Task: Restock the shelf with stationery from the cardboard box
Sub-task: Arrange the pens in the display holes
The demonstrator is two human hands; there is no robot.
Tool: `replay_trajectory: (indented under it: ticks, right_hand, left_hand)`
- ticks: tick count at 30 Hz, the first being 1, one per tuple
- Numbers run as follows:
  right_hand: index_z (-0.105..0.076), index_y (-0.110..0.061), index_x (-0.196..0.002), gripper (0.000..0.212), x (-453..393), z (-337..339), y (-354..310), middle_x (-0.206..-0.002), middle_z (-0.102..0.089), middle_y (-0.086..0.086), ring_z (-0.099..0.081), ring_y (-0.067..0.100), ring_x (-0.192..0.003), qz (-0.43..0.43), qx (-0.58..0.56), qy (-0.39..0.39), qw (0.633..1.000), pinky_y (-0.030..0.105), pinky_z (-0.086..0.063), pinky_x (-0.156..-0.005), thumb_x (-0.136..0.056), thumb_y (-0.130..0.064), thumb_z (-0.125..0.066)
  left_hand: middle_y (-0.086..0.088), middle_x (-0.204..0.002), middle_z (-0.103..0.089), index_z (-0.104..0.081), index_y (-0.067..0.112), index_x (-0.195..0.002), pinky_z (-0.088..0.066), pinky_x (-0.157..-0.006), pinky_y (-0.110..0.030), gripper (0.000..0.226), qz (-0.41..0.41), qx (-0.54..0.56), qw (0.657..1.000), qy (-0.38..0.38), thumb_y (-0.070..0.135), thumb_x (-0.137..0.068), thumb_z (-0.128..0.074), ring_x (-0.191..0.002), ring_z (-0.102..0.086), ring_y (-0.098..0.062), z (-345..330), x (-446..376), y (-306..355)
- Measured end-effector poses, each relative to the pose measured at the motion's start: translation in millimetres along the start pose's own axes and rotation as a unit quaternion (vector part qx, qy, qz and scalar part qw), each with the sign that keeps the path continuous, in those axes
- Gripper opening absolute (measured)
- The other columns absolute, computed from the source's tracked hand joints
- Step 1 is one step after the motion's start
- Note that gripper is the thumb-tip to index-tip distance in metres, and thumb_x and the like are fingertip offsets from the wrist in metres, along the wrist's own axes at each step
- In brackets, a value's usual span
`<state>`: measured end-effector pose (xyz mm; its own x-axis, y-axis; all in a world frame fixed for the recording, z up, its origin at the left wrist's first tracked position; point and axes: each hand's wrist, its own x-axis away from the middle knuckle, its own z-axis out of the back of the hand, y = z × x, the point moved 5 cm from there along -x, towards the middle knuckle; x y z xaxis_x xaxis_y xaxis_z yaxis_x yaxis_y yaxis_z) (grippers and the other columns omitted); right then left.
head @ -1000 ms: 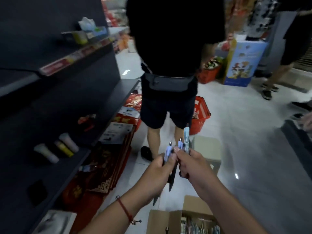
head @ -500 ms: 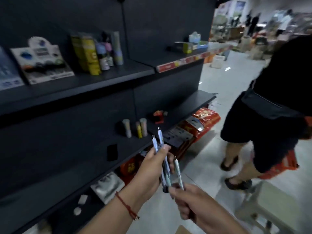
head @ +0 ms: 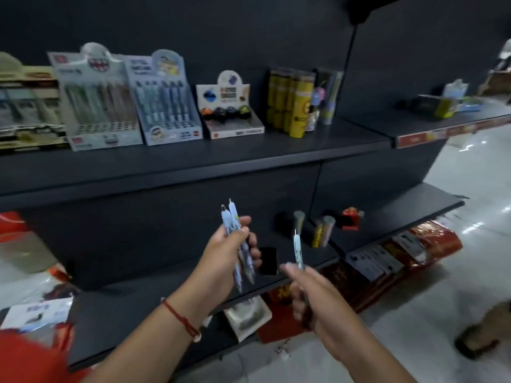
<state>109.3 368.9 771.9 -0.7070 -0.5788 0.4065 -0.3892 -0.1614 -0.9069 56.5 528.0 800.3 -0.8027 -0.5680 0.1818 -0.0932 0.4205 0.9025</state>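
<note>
My left hand (head: 226,254) grips a small bunch of light blue pens (head: 235,230), tips pointing up, in front of the dark shelf (head: 193,161). My right hand (head: 309,294) holds a single light blue pen (head: 298,251) upright, a little to the right and lower. On the upper shelf stand a blue pen display box (head: 166,106) and a white one (head: 96,103) with rows of pens. The cardboard box is out of view.
Also on the upper shelf are a small ball display (head: 229,109) and yellow tubes (head: 293,106). The lower shelf (head: 166,280) carries several small tubes (head: 320,230) and a black card (head: 267,260). Red packets (head: 414,250) lie on the floor. Someone's shoe (head: 478,341) shows at right.
The view has swung left from the aisle and box toward the shelf. My hands separated: the right hand drew one pen away from the bunch held in the left.
</note>
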Motion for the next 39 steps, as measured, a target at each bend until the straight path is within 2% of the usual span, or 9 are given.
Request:
replay_trajectory:
  ticks: [4, 9, 14, 20, 24, 27, 30, 34, 39]
  right_hand:
    - [-0.074, -0.022, -0.101, 0.034, -23.9, -41.3, -35.4, -0.069, -0.049, -0.002, -0.043, 0.009, -0.056, 0.065, 0.036, -0.026, 0.997, 0.025, -0.036, -0.055, -0.103, -0.039, -0.044]
    - [-0.073, -0.021, -0.101, 0.014, -59.6, -95.8, -82.5, -0.082, -0.064, -0.002, -0.060, 0.007, -0.066, 0.163, 0.116, -0.054, 0.978, 0.021, -0.051, -0.064, -0.096, -0.018, -0.061]
    - [-0.075, -0.030, -0.102, 0.017, -109.6, -146.8, -120.9, -0.077, -0.061, -0.010, -0.053, 0.002, -0.064, 0.216, 0.129, -0.076, 0.965, 0.017, -0.047, -0.064, -0.096, -0.026, -0.059]
    - [-0.075, -0.034, -0.102, 0.022, -180.8, -207.1, -166.7, -0.084, -0.061, -0.008, -0.055, 0.005, -0.070, 0.226, 0.106, -0.138, 0.958, 0.018, -0.049, -0.066, -0.099, -0.031, -0.054]
    - [-0.070, -0.026, -0.101, 0.012, -226.6, -245.2, -205.9, -0.090, -0.069, 0.000, -0.066, 0.011, -0.077, 0.206, 0.045, -0.183, 0.960, 0.025, -0.052, -0.069, -0.090, -0.022, -0.069]
    - [-0.066, -0.034, -0.099, 0.016, -256.1, -271.7, -237.0, -0.092, -0.070, -0.004, -0.069, 0.011, -0.078, 0.245, 0.053, -0.206, 0.946, 0.028, -0.052, -0.072, -0.087, -0.024, -0.071]
    - [-0.067, -0.036, -0.107, 0.019, -284.8, -291.3, -264.5, -0.099, -0.067, -0.011, -0.066, 0.007, -0.082, 0.282, 0.079, -0.201, 0.935, 0.028, -0.051, -0.077, -0.090, -0.029, -0.068]
    - [-0.067, -0.022, -0.121, 0.031, -317.7, -301.3, -291.0, -0.079, -0.059, -0.007, -0.056, 0.009, -0.073, 0.270, 0.023, -0.184, 0.945, 0.028, -0.047, -0.069, -0.096, -0.037, -0.057]
    - [-0.071, -0.037, -0.097, 0.012, -324.8, -315.0, -313.8, -0.079, -0.069, -0.003, -0.065, 0.013, -0.083, 0.362, 0.014, -0.148, 0.920, 0.032, -0.055, -0.081, -0.095, -0.031, -0.061]
  left_hand:
    - [0.003, -0.061, -0.047, -0.056, 0.011, -0.105, -0.036, -0.046, -0.030, 0.014, -0.042, -0.255, 0.966, -0.012, 0.023, -0.100, -0.051, -0.047, -0.040, -0.013, 60.1, -18.1, 45.1]
    - [0.010, -0.057, -0.037, -0.041, 0.020, -0.070, -0.029, -0.047, -0.023, 0.046, -0.105, -0.482, 0.869, 0.048, 0.060, -0.088, -0.057, -0.047, -0.032, -0.005, 107.3, -28.9, 96.7]
    - [0.006, -0.059, -0.041, -0.037, 0.019, -0.068, -0.031, -0.053, -0.032, 0.069, -0.138, -0.609, 0.776, 0.085, 0.087, -0.075, -0.028, -0.051, -0.038, -0.010, 145.7, -52.9, 143.5]
    - [0.002, -0.072, -0.057, -0.048, 0.030, -0.085, -0.041, -0.058, -0.035, 0.054, -0.166, -0.720, 0.665, 0.110, 0.079, -0.080, -0.025, -0.064, -0.054, -0.014, 172.8, -103.4, 200.4]
    - [0.004, -0.097, -0.066, -0.048, 0.031, -0.124, -0.051, -0.068, -0.035, 0.066, -0.195, -0.746, 0.626, 0.119, 0.076, -0.081, -0.025, -0.081, -0.061, -0.016, 193.6, -141.2, 235.6]
    - [0.004, -0.103, -0.067, -0.045, 0.031, -0.122, -0.047, -0.061, -0.028, 0.059, -0.219, -0.793, 0.553, 0.130, 0.072, -0.085, -0.024, -0.083, -0.063, -0.017, 208.5, -165.7, 256.4]
    - [0.005, -0.115, -0.065, -0.045, 0.034, -0.129, -0.051, -0.076, -0.036, 0.061, -0.209, -0.820, 0.521, 0.115, 0.073, -0.086, -0.024, -0.098, -0.064, -0.021, 220.9, -189.5, 264.1]
    - [0.006, -0.096, -0.069, -0.053, 0.033, -0.119, -0.057, -0.063, -0.038, 0.062, -0.310, -0.827, 0.459, 0.098, 0.074, -0.090, -0.017, -0.078, -0.068, -0.019, 220.3, -213.4, 270.1]
    - [0.003, -0.083, -0.071, -0.068, 0.022, -0.099, -0.045, -0.041, -0.023, 0.052, -0.456, -0.795, 0.396, 0.050, 0.057, -0.097, -0.030, -0.056, -0.064, -0.016, 213.9, -241.7, 282.0]
